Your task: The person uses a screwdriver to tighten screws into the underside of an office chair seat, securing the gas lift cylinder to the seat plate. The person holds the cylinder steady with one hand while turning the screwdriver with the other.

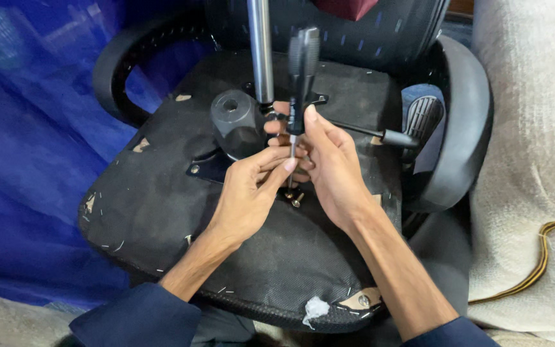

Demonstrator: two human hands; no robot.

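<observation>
Screwdriver: a long tool with a black ribbed handle and thin steel shaft stands upright at the middle of the scene, its tip down by the hands.
Right hand: the right hand wraps the screwdriver just under the handle, fingers closed around it.
Left hand: the left hand pinches the lower shaft, fingers closed on it near the tip, steadying it.
Chair: an upturned office chair lies with its black fabric-covered seat underside facing up; the fabric is torn at spots and stapled along the edge.
Mechanism: a black metal mounting plate sits on the seat bottom, with a black round knob left of the hands and a chrome gas-lift column rising at the far side.
Lever: a black rod with a capped end sticks out to the right.
Screws: small metal screws show just near of the fingers, right under the tip; whether seated or loose I cannot tell.
Progress: by the look of it the screwdriver tip sits at the plate's near screws, and the plate remains on the seat.
Surroundings: blue plastic sheet left, cream cloth right.
</observation>
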